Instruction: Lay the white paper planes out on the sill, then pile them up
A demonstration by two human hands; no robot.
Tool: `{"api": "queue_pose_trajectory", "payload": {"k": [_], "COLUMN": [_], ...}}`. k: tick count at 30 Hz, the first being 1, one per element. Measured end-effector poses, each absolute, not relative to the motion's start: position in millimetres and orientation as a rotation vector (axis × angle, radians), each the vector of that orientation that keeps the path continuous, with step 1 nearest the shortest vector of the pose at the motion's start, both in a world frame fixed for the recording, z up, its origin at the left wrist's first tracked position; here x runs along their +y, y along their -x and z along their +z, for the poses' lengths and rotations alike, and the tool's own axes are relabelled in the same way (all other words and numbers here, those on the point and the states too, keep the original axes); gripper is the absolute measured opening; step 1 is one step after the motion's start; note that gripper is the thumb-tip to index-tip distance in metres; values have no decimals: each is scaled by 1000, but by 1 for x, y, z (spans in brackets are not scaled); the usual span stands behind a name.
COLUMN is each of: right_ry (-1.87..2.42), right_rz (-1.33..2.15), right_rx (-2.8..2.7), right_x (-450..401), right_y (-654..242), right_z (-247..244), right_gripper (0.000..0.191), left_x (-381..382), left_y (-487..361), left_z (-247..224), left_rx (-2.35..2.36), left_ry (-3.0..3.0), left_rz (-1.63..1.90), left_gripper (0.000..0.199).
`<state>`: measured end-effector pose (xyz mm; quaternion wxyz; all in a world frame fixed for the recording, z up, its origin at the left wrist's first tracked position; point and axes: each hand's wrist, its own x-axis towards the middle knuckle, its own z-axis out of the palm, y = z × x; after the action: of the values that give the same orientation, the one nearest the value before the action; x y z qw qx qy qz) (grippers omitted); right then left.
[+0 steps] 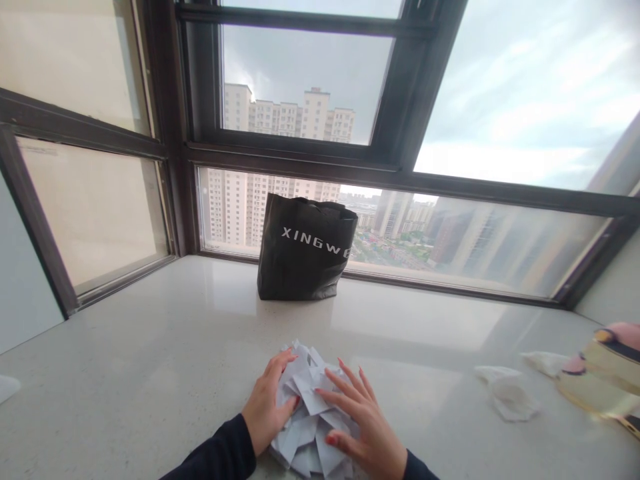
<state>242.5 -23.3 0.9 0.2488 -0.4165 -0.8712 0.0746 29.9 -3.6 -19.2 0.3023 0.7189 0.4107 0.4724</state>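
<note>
A heap of white paper pieces [305, 430] lies on the pale windowsill, close to me. My left hand [273, 400] rests against the heap's left side, thumb and fingers apart around its edge. On the right side, my right hand [360, 417] is spread over the paper, its fingertips touching or just above the top pieces. Neither hand visibly grips a piece. Beyond the heap stands a black bag [306, 257] with white lettering, upright near the window.
Crumpled white tissues [513, 393] lie to the right, beside a shiny gold and pink object [600, 370] that I cannot identify. A bit of white [7, 387] shows at the left edge. Dark window frames [300, 163] bound the pale sill [150, 367].
</note>
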Motion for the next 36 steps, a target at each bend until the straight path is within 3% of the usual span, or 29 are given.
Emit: {"api": "queue_pose_trajectory", "payload": {"k": [4,7,18,24,30,34,36], "right_ry": [1157,1139,1130,1122,1283,1416,1448], "right_rz": [303,416,128,314,676,169,43], "right_rx": [-2534,-2599,-2329,-1926,-1676,-1853,-1934], "right_x": [-28,-31,-30,-26,-16,-8,-8], "right_y": [-238,-234,-228,-230,-231,-238,-240], "right_z": [7,9,9,24,22,8,2], "right_gripper": [89,96,51,28,43,38,47], "left_x": [-4,-4,-16,-13,1,11,16], "left_y": [-29,-28,-30,-27,-22,-20,-20], "left_z": [-11,-5,10,9,1,-1,-3], "left_rx": [1091,1111,889,1086,1173,1183,1188], "left_ry": [-1795,-1688,-1530,-1507,-1483,-1711,-1874], "left_rz": [1353,1412,1405,1540,1511,1405,1378], "left_gripper": [43,31,45,38,35,38,42]}}
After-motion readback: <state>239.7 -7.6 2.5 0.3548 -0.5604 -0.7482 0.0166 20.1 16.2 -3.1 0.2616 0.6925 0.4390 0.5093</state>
